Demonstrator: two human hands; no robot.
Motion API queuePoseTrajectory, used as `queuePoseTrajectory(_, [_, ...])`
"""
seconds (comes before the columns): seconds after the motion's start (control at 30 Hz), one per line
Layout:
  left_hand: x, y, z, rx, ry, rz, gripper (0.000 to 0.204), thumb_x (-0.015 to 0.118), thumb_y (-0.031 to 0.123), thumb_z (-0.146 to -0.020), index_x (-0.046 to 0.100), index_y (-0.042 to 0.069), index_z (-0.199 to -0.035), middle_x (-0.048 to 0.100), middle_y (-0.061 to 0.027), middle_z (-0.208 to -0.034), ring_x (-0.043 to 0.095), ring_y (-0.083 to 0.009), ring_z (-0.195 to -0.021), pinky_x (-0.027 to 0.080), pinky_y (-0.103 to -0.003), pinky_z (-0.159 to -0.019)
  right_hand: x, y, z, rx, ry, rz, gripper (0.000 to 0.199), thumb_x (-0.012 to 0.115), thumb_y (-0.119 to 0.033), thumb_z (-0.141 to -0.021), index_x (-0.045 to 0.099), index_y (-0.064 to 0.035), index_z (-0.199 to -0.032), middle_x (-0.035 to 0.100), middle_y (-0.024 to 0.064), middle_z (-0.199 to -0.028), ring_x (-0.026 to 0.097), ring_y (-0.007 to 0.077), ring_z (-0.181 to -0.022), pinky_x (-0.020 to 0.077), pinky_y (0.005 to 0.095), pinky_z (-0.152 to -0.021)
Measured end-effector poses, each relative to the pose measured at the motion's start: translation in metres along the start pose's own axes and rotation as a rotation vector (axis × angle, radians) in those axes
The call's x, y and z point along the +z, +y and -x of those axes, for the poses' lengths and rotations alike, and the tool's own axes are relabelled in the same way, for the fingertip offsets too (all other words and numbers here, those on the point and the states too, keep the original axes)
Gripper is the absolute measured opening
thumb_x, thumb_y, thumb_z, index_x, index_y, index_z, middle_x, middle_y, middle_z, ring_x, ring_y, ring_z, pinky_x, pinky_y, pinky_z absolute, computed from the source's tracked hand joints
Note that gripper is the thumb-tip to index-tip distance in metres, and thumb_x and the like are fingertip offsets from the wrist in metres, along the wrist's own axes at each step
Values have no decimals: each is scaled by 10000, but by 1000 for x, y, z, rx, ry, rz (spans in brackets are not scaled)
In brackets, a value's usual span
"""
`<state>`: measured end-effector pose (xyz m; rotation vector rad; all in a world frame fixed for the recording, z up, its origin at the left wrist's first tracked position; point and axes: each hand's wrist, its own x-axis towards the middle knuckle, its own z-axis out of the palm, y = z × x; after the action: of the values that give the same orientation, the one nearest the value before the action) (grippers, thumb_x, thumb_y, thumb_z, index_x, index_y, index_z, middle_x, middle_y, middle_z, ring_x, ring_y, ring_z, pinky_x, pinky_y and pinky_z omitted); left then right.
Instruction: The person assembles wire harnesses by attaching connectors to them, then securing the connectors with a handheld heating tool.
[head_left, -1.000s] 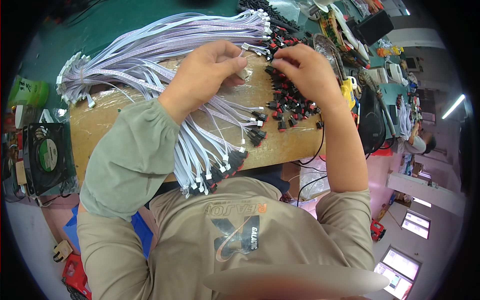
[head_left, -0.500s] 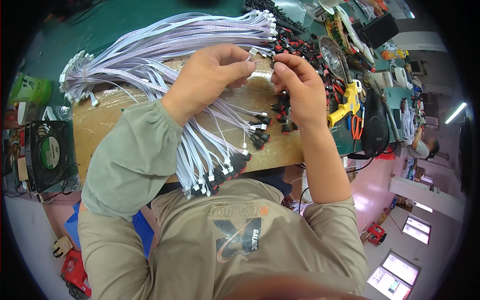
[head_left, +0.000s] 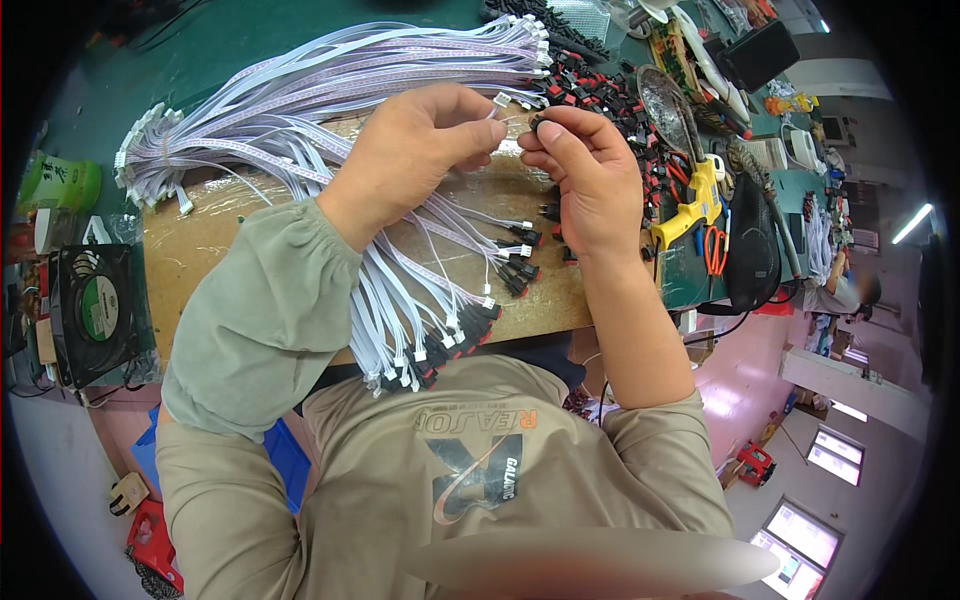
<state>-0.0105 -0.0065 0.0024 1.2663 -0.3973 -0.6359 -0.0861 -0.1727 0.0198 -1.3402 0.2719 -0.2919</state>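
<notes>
Pinched in my left hand [head_left: 415, 150] is a thin wire lead with a small white plug [head_left: 502, 100] standing above the fingertips. My right hand [head_left: 600, 185] grips a small black part [head_left: 537, 122] between thumb and forefinger, just right of the wire; the two hands are slightly apart. Beneath my left wrist, white ribbon cables [head_left: 385, 295] fan out towards me, many with black and red ends. Behind that hand lies a thick bundle of white cables [head_left: 330, 75] with white plugs. Black and red small parts [head_left: 590, 95] are heaped beyond my right hand.
A brown board [head_left: 215, 255] covers the near part of the green table [head_left: 230, 40]. To the right lie a yellow glue gun [head_left: 700, 205], orange-handled scissors [head_left: 714, 255] and a black pouch [head_left: 752, 250]. On the left stands a black fan [head_left: 98, 310] near a green container [head_left: 60, 182].
My right hand has shifted a little left, nearer my left hand, and the black part now shows at its fingertips. The left hand has barely moved.
</notes>
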Motion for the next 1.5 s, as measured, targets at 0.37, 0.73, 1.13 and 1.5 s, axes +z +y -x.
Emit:
queuePoseTrajectory(0.37, [0,0,1,6,6,-27,203,667,172,-867,625,7,-977,611,-18,-798,540,-83,-716,438,-221,-679,-1,2,0,-27,-56,43,198,642,-12,-854,573,53,-1028,645,116,-920,651,177,-819,546,277,-716])
queuePoseTrajectory(0.73, [1,2,0,10,5,15,184,661,158,-872,625,8,-973,612,-19,-796,549,-84,-715,445,-218,-680,0,0,2,-22,-27,40,201,651,-15,-850,576,54,-1023,645,112,-916,649,174,-827,539,277,-721])
queuePoseTrajectory(1.13, [1,-2,-1,56,-4,53,243,677,188,-860,635,-12,-990,633,-34,-829,585,-104,-759,474,-233,-690,-5,-5,0,-32,-58,161,195,665,-31,-847,617,45,-1020,660,90,-912,637,145,-823,525,252,-750])
queuePoseTrajectory(1.5, [-2,1,0,6,-65,30,166,649,164,-884,601,20,-952,627,-40,-870,616,-112,-800,495,-240,-744,-12,-5,-4,-320,-213,436,184,675,31,-807,663,2,-988,651,63,-1022,620,133,-924,503,250,-797])
